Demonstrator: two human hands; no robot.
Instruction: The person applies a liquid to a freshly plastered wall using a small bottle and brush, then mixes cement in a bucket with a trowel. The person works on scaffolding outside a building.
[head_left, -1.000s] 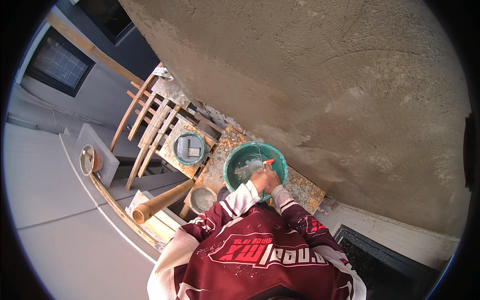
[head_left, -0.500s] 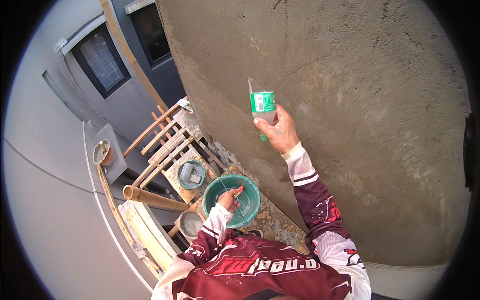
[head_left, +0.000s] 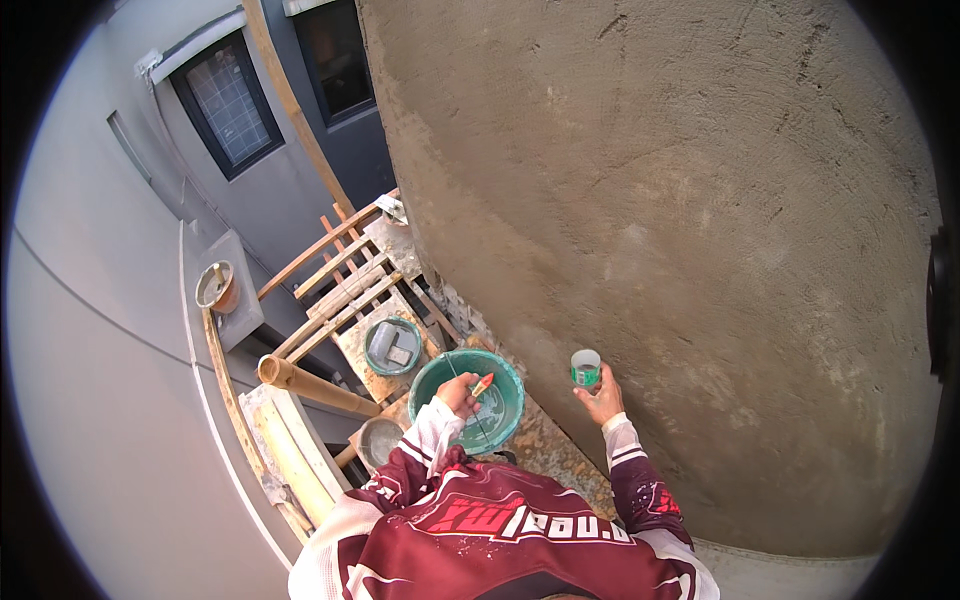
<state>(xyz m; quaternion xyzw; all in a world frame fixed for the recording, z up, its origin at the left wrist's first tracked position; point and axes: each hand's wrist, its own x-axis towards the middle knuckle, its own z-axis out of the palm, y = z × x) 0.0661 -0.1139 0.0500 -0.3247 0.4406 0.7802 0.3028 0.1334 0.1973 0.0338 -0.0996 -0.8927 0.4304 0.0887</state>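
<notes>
My right hand [head_left: 602,401] holds a small clear plastic bottle with a green label [head_left: 585,368], low and close to the rough grey plastered wall [head_left: 680,230]. My left hand [head_left: 458,392] grips a tool with an orange handle [head_left: 482,384] over the green bucket [head_left: 468,400], which holds water. My maroon-and-white sleeves come in from the lower edge.
The bucket stands on a mortar-spattered plank of a wooden scaffold [head_left: 340,290]. A second green pan with a trowel [head_left: 392,346] sits further along it, a small grey bowl [head_left: 380,440] to my left. A bamboo pole [head_left: 300,382] crosses the frame. Far below lies a grey yard.
My right hand brought the bottle down from high against the wall to bucket level. My left hand stayed over the bucket.
</notes>
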